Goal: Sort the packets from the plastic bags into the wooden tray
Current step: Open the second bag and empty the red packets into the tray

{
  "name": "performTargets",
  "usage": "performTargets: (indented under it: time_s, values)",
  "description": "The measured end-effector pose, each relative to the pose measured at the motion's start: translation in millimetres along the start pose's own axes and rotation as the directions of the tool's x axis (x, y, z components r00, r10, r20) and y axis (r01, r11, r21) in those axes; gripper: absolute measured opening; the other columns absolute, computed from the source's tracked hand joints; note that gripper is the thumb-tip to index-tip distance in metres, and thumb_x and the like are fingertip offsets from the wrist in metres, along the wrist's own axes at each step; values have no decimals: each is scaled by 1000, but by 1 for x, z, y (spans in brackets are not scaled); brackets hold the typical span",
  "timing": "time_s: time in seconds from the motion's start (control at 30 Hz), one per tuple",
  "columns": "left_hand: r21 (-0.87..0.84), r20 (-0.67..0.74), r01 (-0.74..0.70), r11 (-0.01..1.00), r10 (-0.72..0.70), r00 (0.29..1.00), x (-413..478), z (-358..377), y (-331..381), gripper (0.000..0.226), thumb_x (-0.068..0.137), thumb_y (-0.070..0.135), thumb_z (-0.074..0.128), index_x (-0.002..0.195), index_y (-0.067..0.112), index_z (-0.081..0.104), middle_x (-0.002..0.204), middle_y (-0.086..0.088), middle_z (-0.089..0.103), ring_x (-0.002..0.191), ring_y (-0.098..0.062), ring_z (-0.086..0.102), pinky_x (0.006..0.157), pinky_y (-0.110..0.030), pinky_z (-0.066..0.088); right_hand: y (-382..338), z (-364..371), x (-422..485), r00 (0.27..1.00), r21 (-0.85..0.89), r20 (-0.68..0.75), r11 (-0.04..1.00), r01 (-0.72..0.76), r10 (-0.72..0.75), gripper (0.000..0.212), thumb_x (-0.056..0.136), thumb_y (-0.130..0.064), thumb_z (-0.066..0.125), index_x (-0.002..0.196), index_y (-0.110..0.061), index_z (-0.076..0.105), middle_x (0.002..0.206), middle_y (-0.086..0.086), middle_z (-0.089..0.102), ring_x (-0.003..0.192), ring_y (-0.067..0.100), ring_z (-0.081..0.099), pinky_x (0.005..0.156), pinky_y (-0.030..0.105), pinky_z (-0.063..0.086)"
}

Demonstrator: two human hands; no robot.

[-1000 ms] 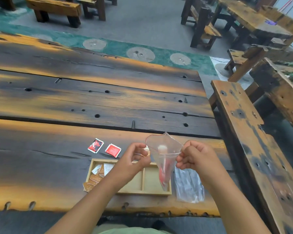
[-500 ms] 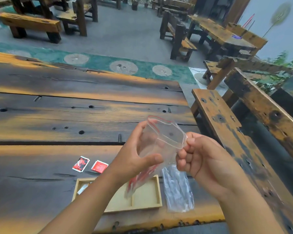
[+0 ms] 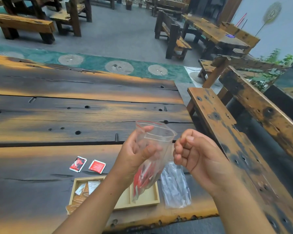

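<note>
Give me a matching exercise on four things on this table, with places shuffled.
1. open zip bag
2. two red packets
3. wooden tray
4. flat plastic bag

A. lying on the table right of the tray
B. held up by the left hand and right hand
C. loose on the table beyond the tray
D. at the near table edge, packets in its left compartment

Pairs: 1-B, 2-C, 3-D, 4-A

No legible text, brand, number or sign anywhere. Two red packets (image 3: 78, 163) (image 3: 97, 166) on table (image 3: 41, 166) carry printing, too small and blurred to read. White packets in wooden tray (image 3: 155, 200) show faint marks, unreadable.
</note>
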State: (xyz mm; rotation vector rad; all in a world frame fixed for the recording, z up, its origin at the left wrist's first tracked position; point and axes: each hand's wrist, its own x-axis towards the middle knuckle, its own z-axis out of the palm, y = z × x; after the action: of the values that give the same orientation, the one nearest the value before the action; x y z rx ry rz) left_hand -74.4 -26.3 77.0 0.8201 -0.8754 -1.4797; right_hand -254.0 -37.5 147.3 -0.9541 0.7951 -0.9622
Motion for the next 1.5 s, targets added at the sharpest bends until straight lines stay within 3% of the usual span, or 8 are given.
performTargets:
  time_s: [0.17, 0.33, 0.6, 0.73, 0.9, 1.07, 1.3, 1.5]
  values:
    - [-32, 17, 4, 999, -4, 1000, -2, -6, 3, 96, 49, 52, 94, 129, 16, 56, 100, -19, 71, 92, -32, 66, 86, -47, 51, 34, -20, 9, 990, -337, -78, 938, 81, -114, 28, 83, -22, 66, 107, -7, 61, 107, 9, 70, 104, 28, 68, 90, 38, 57]
    - [-55, 122, -35, 998, 42, 992, -6, -4, 11, 83, 56, 46, 91, 127, 16, 58, 97, -15, 71, 86, -28, 68, 78, -37, 56, 54, -21, 6, 946, -452, 294, 892, 11, 137, 76, 80, -31, 74, 147, -29, 39, 149, -5, 51, 139, 17, 46, 112, 41, 40]
    - [-186, 129, 58, 981, -34, 991, 5, -3, 6, 72, 55, 43, 93, 115, 16, 66, 87, -13, 66, 71, -24, 66, 66, -36, 56, 72, -27, 6, 919, -454, 270, 880, -142, 288, 53, 87, -4, 72, 135, -16, 53, 127, 16, 66, 118, 31, 64, 98, 42, 54]
    - [-284, -13, 145, 948, -155, 988, 5, -8, -21, 74, 57, 42, 93, 120, 14, 64, 87, -16, 61, 69, -27, 64, 64, -37, 55, 93, -37, -1, 925, -495, 181, 844, -207, 333, 44, 84, -20, 75, 125, -14, 60, 117, 18, 70, 108, 38, 68, 92, 52, 56]
    - [-419, -29, 342, 841, -389, 921, 0, -16, -58, 72, 54, 44, 94, 112, 12, 67, 86, -11, 67, 73, -24, 66, 70, -38, 56, 111, -46, -14, 913, -423, 151, 860, -287, 379, 19, 86, -20, 70, 105, -17, 72, 98, 3, 76, 90, 19, 73, 77, 27, 56]
    - [-512, -58, 432, 743, -531, 845, -10, -19, -83, 43, 78, 49, 77, 91, 8, 75, 83, -14, 69, 73, -30, 65, 78, -41, 52, 135, -50, -24, 896, -256, 76, 877, -407, 438, 33, 80, -25, 76, 110, -11, 70, 102, 12, 73, 94, 31, 68, 87, 42, 54]
    - [-617, -9, 521, 590, -667, 745, -20, -36, -123, 52, 86, 52, 65, 110, 7, 71, 101, -17, 70, 90, -33, 67, 88, -43, 50, 165, -51, -39, 787, -29, -59, 787, -616, 614, 42, 81, -24, 77, 118, -4, 68, 107, 18, 71, 97, 33, 66, 89, 51, 57]
    - [-591, 39, 627, 507, -758, 650, -30, -49, -150, 54, 91, 53, 55, 110, 4, 69, 99, -19, 66, 86, -34, 66, 86, -42, 49, 176, -48, -43, 651, 91, -177, 671, -736, 738, 38, 85, -18, 76, 117, -1, 67, 102, 18, 75, 85, 29, 73, 72, 41, 60]
